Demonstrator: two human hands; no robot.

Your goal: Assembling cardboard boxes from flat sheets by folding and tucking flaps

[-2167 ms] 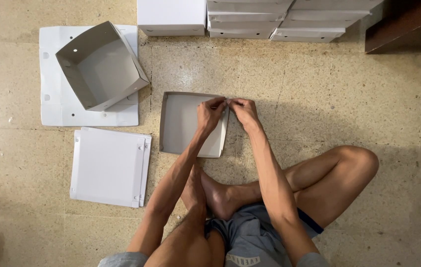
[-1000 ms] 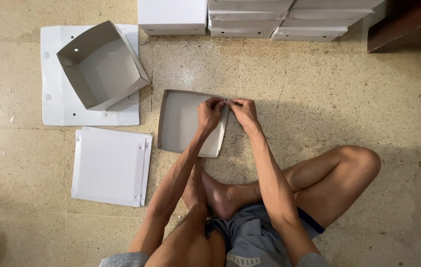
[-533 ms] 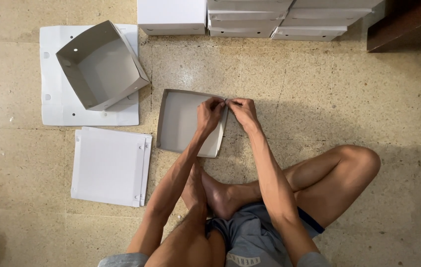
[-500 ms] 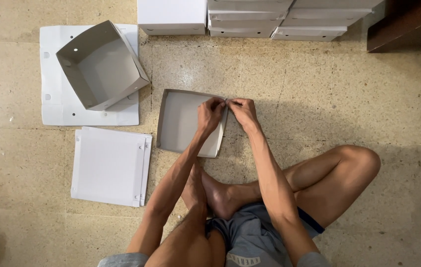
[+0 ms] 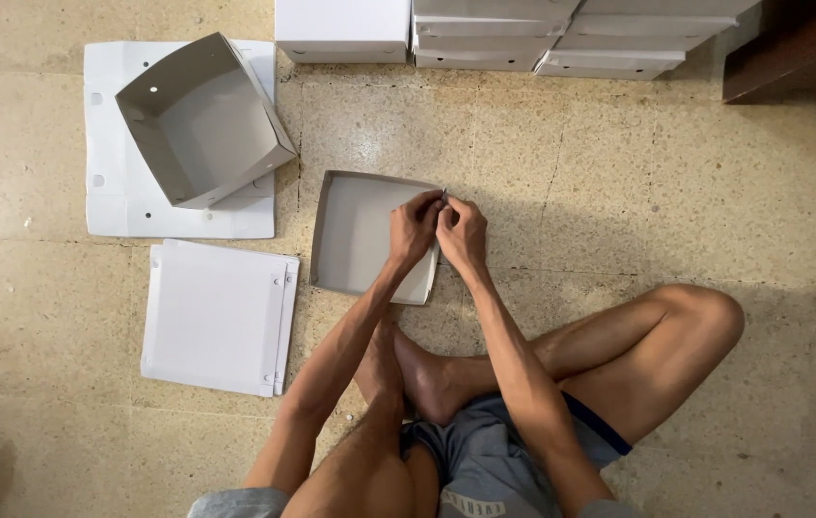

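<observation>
Grey tray (image 5: 360, 230) pinched by 2 hands' grips, left hand (image 5: 415, 228), right hand (image 5: 463, 235); 2 flat sheets nearby.

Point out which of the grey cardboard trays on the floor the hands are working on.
The shallow tray in front of the person; both hands pinch its right wall. The deeper tray sits tilted, untouched, on a flat white sheet.

A grey-lined shallow cardboard tray (image 5: 360, 235) with a white outer edge is gripped at its far right corner by the left hand (image 5: 414, 228) and right hand (image 5: 463, 233). Left of the grip, plain white flat cardboard sheets (image 5: 219, 317) are seen, and beyond them a deeper box (image 5: 202, 120), grey inside, on white card. Past the grip, white boxes (image 5: 485, 34) are stacked. Beneath everything, beige speckled floor tiles (image 5: 619, 182) are laid. Below the grip, grey shorts (image 5: 485, 470) with a dark blue hem are worn.
</observation>
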